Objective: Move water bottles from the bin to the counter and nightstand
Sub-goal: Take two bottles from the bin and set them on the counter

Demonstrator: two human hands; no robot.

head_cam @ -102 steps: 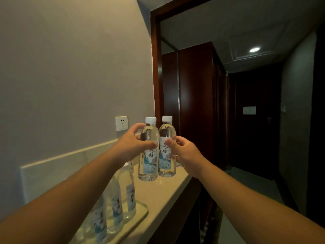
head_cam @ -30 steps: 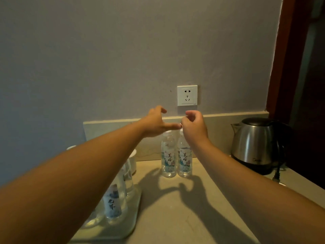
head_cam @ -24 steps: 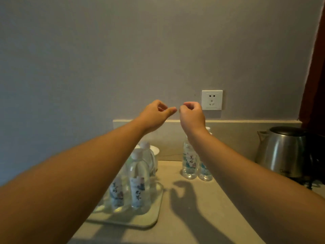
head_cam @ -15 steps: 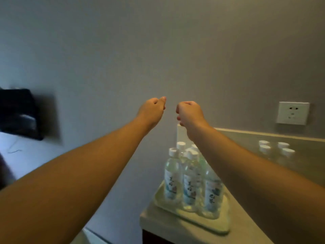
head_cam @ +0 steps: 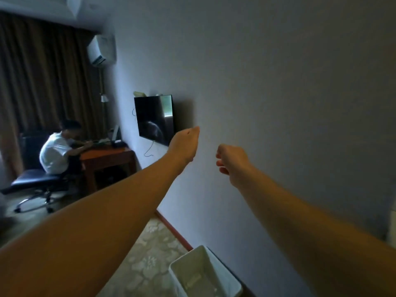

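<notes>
Both my arms reach forward in front of a grey wall. My left hand (head_cam: 185, 145) has its fingers curled in and holds nothing. My right hand (head_cam: 232, 160) is a loose fist, also with nothing in it. A white rectangular bin (head_cam: 205, 273) stands on the floor by the wall, below and between my arms; its inside looks pale and I see no bottle in it. No water bottle, counter or nightstand is in view.
A dark TV (head_cam: 154, 118) hangs on the wall ahead. Beyond it a person in a white shirt (head_cam: 54, 152) sits on an office chair (head_cam: 37, 185) at a wooden desk (head_cam: 108, 161). Brown curtains cover the far left. Patterned carpet (head_cam: 150, 249) covers the floor.
I let go of the two bottles on the counter and my view swung left; the counter, tray and bottles have left the frame. Both hands stay raised and closed.
</notes>
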